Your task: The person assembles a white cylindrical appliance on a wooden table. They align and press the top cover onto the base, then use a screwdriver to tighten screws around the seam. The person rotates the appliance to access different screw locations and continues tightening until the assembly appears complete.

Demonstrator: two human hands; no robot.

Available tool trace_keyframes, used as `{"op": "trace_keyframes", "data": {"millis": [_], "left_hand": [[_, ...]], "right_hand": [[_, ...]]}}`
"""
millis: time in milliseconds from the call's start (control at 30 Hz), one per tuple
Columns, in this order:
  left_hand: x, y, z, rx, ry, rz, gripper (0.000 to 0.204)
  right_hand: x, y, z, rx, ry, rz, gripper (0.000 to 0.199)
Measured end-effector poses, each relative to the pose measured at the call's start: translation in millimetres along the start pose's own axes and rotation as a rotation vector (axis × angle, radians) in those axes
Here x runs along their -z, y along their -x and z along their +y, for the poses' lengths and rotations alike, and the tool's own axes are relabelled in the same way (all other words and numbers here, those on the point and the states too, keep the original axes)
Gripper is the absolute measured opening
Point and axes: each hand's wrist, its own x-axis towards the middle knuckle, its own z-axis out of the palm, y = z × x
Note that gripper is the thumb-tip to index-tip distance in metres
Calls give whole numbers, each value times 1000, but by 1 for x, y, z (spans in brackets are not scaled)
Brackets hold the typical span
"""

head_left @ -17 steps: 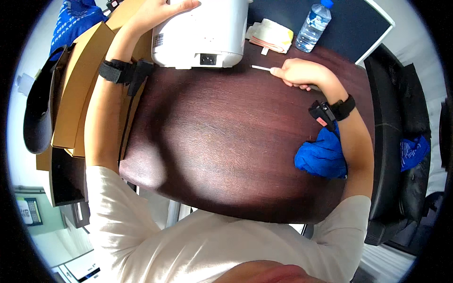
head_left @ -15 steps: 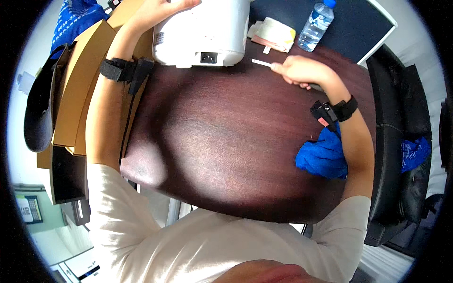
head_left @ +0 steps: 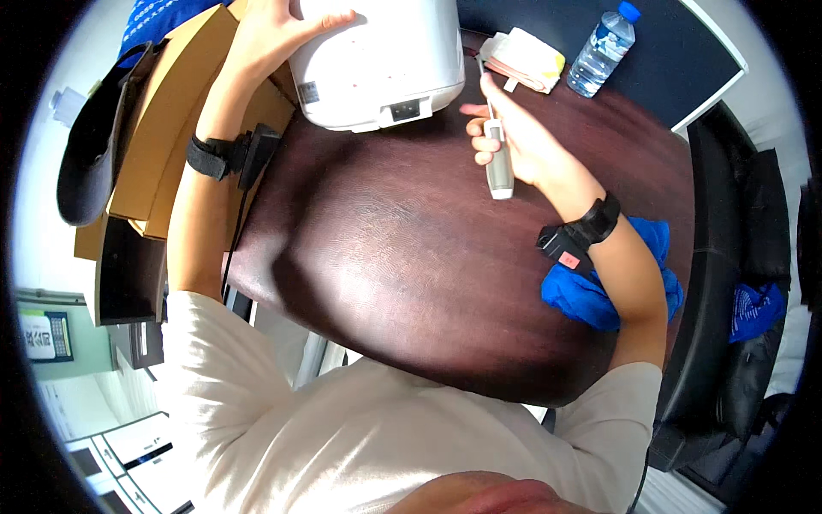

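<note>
A white rounded appliance (head_left: 377, 60) with a socket on its side stands at the far edge of the dark wooden table (head_left: 385, 283). My left hand (head_left: 274, 30) rests on its top left side, fingers spread over it. My right hand (head_left: 514, 137) is closed around a slim white-grey tool (head_left: 498, 167), held upright just to the right of the appliance, close to its socket side. Both wrists wear black bands.
A blue cloth (head_left: 599, 291) lies under my right forearm. A water bottle (head_left: 604, 47) and a folded cloth pack (head_left: 527, 60) sit at the back right. Cardboard boxes (head_left: 171, 120) and a dark cap (head_left: 94, 146) are on the left. A black chair (head_left: 736, 283) stands on the right.
My right hand has moved left toward the appliance and turned the slim tool from lying sideways to upright. The left hand stays on the appliance.
</note>
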Motion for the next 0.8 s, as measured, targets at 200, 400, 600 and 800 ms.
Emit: {"op": "trace_keyframes", "data": {"millis": [200, 400, 600, 800], "left_hand": [[29, 26, 0, 184, 52, -152, 81], [48, 51, 25, 34, 224, 13, 58], [53, 54, 36, 590, 634, 41, 70], [51, 49, 27, 803, 680, -61, 42]], "right_hand": [[-28, -1, 6, 85, 84, -49, 62], [-29, 1, 7, 148, 125, -29, 51], [-22, -6, 15, 242, 243, 0, 50], [-24, 2, 11, 281, 282, 53, 51]]}}
